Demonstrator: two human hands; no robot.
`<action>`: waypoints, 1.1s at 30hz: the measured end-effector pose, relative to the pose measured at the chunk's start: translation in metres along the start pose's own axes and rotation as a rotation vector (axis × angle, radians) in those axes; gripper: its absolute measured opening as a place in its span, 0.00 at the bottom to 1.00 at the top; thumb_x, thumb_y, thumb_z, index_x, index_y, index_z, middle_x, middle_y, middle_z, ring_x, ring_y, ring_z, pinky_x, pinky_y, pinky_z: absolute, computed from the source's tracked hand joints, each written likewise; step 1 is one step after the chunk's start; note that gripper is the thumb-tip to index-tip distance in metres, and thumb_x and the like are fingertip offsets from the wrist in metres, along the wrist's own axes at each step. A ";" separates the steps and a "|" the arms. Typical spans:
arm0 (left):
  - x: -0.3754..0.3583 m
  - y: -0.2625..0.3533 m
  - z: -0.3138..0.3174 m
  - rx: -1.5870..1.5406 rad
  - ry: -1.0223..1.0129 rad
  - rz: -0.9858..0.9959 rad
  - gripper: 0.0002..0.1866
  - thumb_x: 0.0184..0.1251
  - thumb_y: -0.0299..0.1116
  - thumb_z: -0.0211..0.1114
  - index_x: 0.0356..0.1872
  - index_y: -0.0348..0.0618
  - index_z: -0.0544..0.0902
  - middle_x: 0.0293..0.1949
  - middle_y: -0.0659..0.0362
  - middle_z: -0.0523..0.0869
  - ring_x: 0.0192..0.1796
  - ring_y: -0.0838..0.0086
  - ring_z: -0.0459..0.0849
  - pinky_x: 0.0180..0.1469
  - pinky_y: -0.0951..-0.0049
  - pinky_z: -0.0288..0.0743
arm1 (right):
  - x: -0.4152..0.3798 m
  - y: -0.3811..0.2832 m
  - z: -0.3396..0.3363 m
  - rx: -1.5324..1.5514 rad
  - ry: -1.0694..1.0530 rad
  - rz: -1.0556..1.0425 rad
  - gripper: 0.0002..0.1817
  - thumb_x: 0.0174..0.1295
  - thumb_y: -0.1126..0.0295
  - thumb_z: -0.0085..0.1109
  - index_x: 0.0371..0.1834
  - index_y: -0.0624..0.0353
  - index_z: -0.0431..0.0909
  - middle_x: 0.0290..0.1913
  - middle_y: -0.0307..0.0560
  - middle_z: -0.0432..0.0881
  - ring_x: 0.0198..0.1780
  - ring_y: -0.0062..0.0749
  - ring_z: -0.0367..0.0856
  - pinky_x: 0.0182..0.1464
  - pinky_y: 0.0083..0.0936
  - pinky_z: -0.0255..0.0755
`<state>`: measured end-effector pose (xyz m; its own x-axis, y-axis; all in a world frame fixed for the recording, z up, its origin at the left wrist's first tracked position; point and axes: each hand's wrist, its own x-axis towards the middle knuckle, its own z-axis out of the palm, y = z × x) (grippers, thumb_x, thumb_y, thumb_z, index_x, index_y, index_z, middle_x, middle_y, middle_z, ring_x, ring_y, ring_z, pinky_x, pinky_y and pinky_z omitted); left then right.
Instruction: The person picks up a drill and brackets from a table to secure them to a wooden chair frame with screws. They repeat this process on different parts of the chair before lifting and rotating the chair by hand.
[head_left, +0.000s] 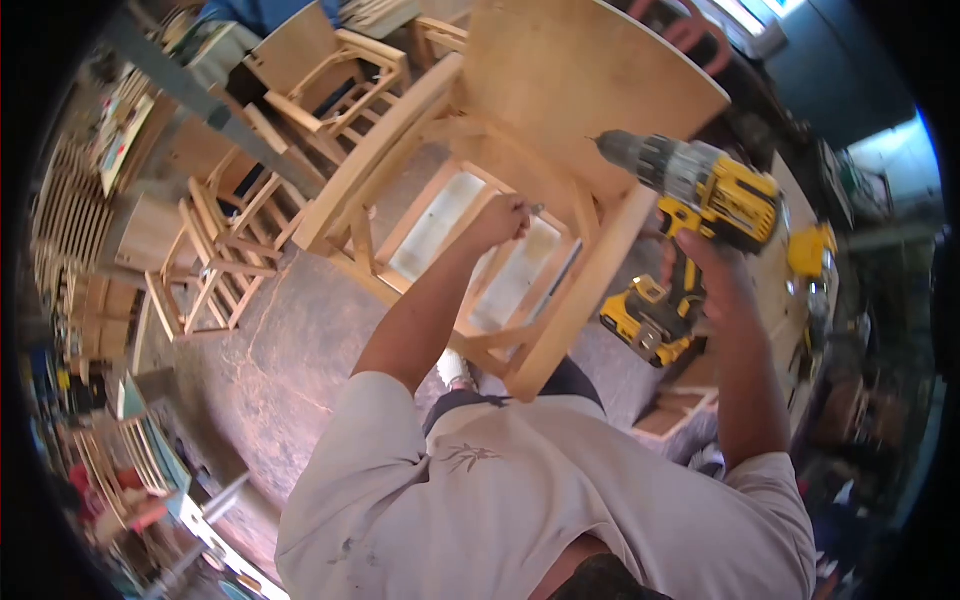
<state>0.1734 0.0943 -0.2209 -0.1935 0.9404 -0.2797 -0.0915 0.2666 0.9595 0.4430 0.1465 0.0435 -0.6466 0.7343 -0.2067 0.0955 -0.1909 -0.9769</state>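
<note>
My right hand [693, 256] is wrapped around the grip of a yellow and black cordless drill [722, 190]. The drill's bit points left, in front of a curved plywood panel [570, 70], and its battery hangs below the hand. My left hand [500, 220] is closed, fingers pinched together, over the inside of a wooden chair frame [590, 300]. A small greyish bit shows at its fingertips, too small to name. The frame has thick rails and diagonal corner braces, and stands tilted right in front of my body.
Wooden chairs [330, 75] and another chair frame [225, 255] stand to the left on the concrete floor [260, 360]. Stacked slats [75, 215] line the far left. On the right is a wooden bench [790, 215] with a yellow object [811, 250] on it.
</note>
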 end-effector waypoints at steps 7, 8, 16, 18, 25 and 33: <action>0.031 0.041 0.047 0.118 -0.039 -0.028 0.10 0.70 0.34 0.60 0.35 0.35 0.80 0.22 0.56 0.82 0.22 0.76 0.81 0.23 0.76 0.76 | -0.019 0.020 -0.009 -0.048 0.181 0.206 0.08 0.61 0.68 0.60 0.37 0.60 0.75 0.25 0.42 0.77 0.22 0.27 0.77 0.24 0.25 0.73; 0.035 0.046 0.049 0.114 -0.024 -0.040 0.10 0.69 0.34 0.61 0.35 0.35 0.80 0.22 0.57 0.82 0.21 0.76 0.81 0.23 0.75 0.76 | -0.014 0.019 -0.013 -0.043 0.187 0.197 0.08 0.61 0.68 0.60 0.37 0.60 0.75 0.25 0.42 0.77 0.22 0.27 0.77 0.24 0.25 0.73; 0.055 0.032 0.067 -0.018 0.020 -0.134 0.10 0.67 0.31 0.63 0.34 0.33 0.79 0.22 0.56 0.81 0.21 0.75 0.81 0.22 0.77 0.75 | -0.021 0.045 -0.009 0.017 0.240 0.243 0.09 0.60 0.67 0.60 0.36 0.62 0.76 0.24 0.42 0.78 0.22 0.27 0.77 0.25 0.25 0.72; 0.055 0.037 0.061 0.021 -0.034 -0.133 0.10 0.69 0.34 0.61 0.36 0.35 0.79 0.24 0.58 0.81 0.23 0.76 0.80 0.25 0.76 0.77 | -0.017 0.046 -0.003 -0.009 0.279 0.256 0.09 0.60 0.67 0.60 0.36 0.62 0.76 0.23 0.42 0.77 0.21 0.27 0.77 0.25 0.25 0.72; 0.074 0.023 0.049 -0.169 -0.268 -0.142 0.09 0.69 0.32 0.62 0.36 0.35 0.77 0.22 0.59 0.78 0.19 0.77 0.76 0.22 0.76 0.72 | -0.006 0.042 0.042 -0.088 0.386 0.278 0.10 0.60 0.67 0.58 0.37 0.64 0.75 0.20 0.42 0.76 0.18 0.27 0.75 0.24 0.25 0.70; 0.076 0.017 0.055 -0.070 -0.238 -0.112 0.12 0.69 0.35 0.62 0.32 0.33 0.77 0.22 0.54 0.81 0.19 0.74 0.80 0.20 0.75 0.73 | 0.013 0.042 0.072 -0.057 0.518 0.332 0.10 0.59 0.69 0.59 0.40 0.62 0.74 0.23 0.42 0.76 0.18 0.25 0.75 0.21 0.24 0.71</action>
<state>0.2106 0.1815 -0.2237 0.0556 0.9313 -0.3599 -0.1684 0.3640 0.9160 0.3840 0.1017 0.0038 -0.1253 0.8651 -0.4857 0.2785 -0.4392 -0.8542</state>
